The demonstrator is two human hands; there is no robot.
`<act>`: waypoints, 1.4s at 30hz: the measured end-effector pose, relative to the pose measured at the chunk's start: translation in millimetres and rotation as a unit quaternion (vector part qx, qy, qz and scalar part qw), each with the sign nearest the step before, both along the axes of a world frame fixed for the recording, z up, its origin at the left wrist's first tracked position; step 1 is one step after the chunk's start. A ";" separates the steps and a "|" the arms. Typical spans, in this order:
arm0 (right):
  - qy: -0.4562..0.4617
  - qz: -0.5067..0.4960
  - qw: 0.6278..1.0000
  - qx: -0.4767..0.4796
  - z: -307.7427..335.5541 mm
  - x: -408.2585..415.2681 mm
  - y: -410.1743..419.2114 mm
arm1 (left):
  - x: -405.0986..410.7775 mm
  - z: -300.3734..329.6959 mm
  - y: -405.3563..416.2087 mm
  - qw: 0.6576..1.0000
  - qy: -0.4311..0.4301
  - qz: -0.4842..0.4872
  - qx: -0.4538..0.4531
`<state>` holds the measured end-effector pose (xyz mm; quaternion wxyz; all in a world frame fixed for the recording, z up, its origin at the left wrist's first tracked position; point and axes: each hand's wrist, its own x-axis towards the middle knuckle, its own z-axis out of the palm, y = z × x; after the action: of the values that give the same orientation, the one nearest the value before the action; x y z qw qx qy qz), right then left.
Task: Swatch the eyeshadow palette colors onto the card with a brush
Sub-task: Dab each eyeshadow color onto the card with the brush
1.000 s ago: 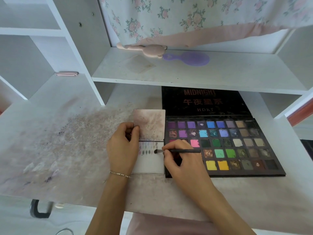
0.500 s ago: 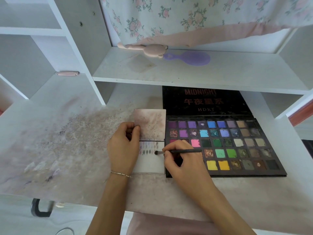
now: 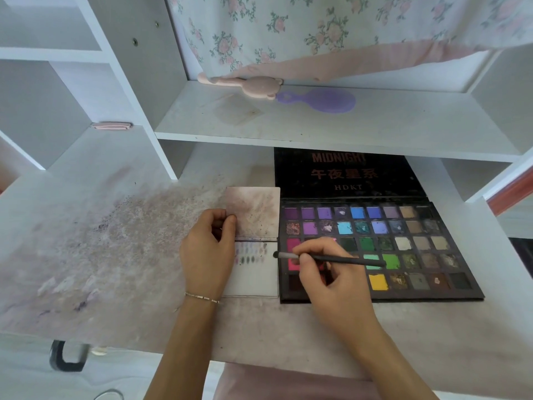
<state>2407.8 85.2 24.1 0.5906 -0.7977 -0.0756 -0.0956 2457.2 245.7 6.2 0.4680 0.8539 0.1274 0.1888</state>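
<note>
1. A white laminate desk top (image 3: 121, 174) fills the lower view; its surface is stained with pinkish-purple powder dust, thickest at the left centre.
2. A white shelving unit rises from the desk, with an upright white divider panel (image 3: 150, 90) and open cubbies on the left.
3. A wide white horizontal shelf (image 3: 389, 128) spans the middle, slightly smudged.
4. On that shelf lie a pale pink bear-shaped plastic brush (image 3: 253, 86) and, just beside it, a round lilac plastic hairbrush (image 3: 326, 101).
5. A floral-print fabric curtain with a plain pink hem (image 3: 331, 33) hangs behind the shelf.
6. A small flat pink item (image 3: 112, 126) lies in the left cubby.
7. Soft, even daylight lights everything.
</note>
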 end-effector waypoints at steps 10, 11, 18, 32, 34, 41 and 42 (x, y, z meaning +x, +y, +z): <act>-0.034 -0.153 0.987 -0.026 -1.2 -3.7 -61.1 | 1.8 -3.5 0.6 1.000 -0.008 0.007 0.017; -0.024 -0.170 0.985 -0.020 -2.1 -4.7 -68.0 | 1.9 -3.8 0.8 1.000 -0.007 0.006 0.017; -0.014 -0.296 0.954 -0.034 -5.4 -5.0 -112.9 | 2.5 -4.3 0.1 1.000 -0.004 0.002 0.018; 0.005 -0.347 0.930 -0.119 -11.9 -4.8 -136.3 | 1.7 -3.0 -0.4 0.999 0.000 0.008 0.033; 0.014 -0.346 0.927 -0.142 -13.4 -4.1 -136.5 | 1.3 -2.6 -0.5 0.999 0.000 0.007 0.032; -0.008 -0.346 0.926 -0.149 -12.0 -4.4 -135.0 | 1.1 -1.8 -1.3 1.000 -0.001 0.007 0.030; -0.009 -0.342 0.928 -0.150 -11.5 -4.4 -134.7 | 1.1 -2.1 -1.3 1.000 -0.001 0.006 0.030</act>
<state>2403.4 -49.5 12.7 0.3949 -0.8536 0.1833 -0.2862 2458.3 244.5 4.1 0.4408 0.8666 0.1262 0.1967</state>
